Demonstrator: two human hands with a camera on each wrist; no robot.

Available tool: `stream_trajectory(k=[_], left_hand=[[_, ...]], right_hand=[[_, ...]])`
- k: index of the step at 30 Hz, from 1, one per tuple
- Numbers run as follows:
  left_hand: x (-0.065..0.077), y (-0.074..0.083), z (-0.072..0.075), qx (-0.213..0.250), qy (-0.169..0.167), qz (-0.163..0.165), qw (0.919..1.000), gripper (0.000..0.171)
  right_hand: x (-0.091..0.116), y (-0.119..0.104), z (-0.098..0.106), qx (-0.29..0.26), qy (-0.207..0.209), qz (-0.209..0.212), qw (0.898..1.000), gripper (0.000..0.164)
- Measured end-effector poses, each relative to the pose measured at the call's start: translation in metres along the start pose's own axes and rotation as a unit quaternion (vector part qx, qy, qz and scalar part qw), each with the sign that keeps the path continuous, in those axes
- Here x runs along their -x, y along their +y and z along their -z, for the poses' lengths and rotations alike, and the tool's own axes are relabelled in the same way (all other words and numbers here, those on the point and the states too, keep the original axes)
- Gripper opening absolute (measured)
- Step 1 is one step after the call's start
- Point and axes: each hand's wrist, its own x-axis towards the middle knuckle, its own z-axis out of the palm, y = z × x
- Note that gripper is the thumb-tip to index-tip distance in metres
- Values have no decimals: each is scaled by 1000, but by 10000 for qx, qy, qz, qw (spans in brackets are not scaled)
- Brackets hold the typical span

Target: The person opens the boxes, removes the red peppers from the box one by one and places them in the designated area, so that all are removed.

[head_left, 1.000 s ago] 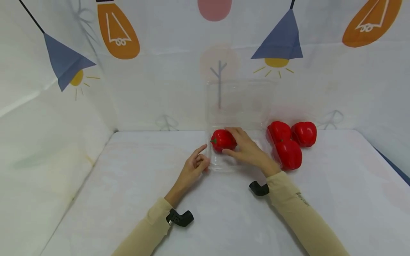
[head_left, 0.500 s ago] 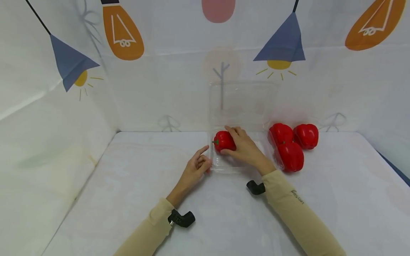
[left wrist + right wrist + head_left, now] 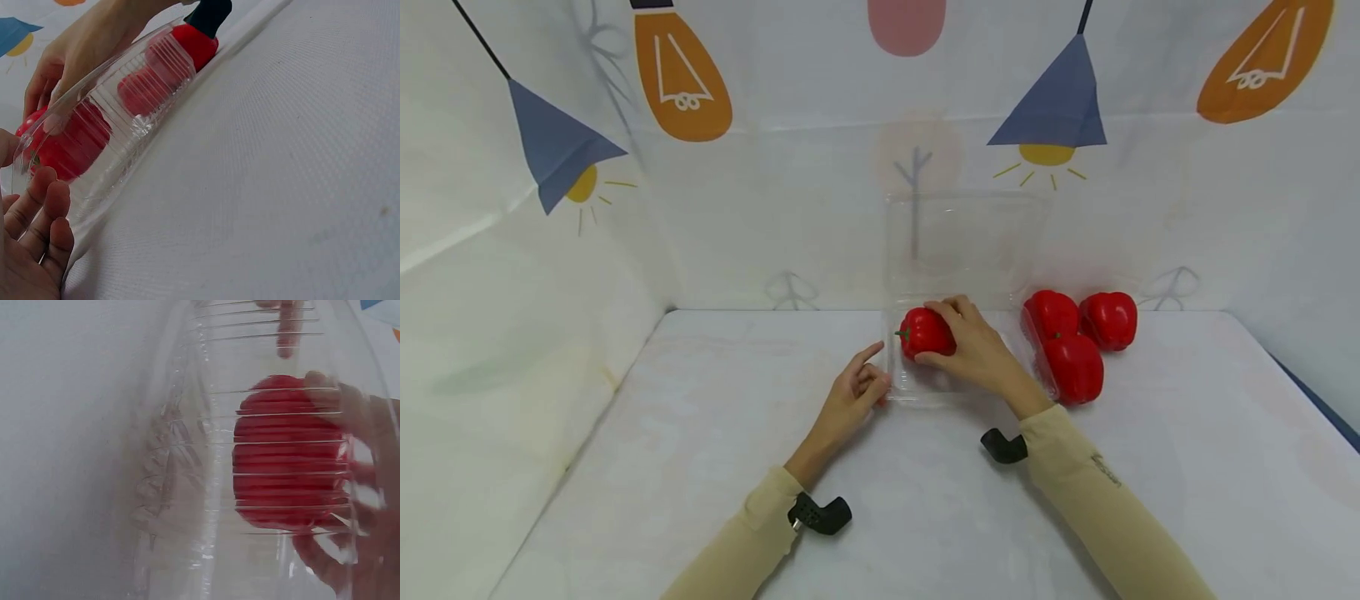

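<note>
My right hand grips a red bell pepper with a green stem, thumb on the near side and fingers over the far side. This pepper is inside the left part of a clear plastic clamshell box. Through the ribbed wall, the right wrist view shows the same pepper blurred. Beside the box's left wall is my left hand, index finger extended; in the left wrist view its other fingers are loosely bent by the clear wall. The box's lid stands raised at the back.
Right of the box, three more red bell peppers sit close together: one at the front, one behind it and one at the right. A white printed cloth wall rises behind the white table.
My right fingers and thumb have closed more firmly round the pepper, which has tilted slightly. The left hand stays beside the box. The whole head view has shifted a little.
</note>
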Motion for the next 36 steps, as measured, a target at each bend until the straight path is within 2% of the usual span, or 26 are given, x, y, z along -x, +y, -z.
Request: stream_trajectory(k=[11,19,22,31,36], left_hand=[[1,1,-1,149,-61,-141,9998,56],[0,-1,1,1,31,-222,9997,52],[-1,1,1,-42,30,-88,9999,52],[0,1,1,26,131,-124,9998,51],[0,4,0,44,126,-1,9999,50]], right_hand=[[18,-1,13,-43,297,167,9994,77],[35,9,23,-351,543,139,9978,76],[42,11,28,-395,688,160,9967,74],[60,18,41,-373,1250,167,9913,70],[68,24,51,-344,1394,162,9895,76]])
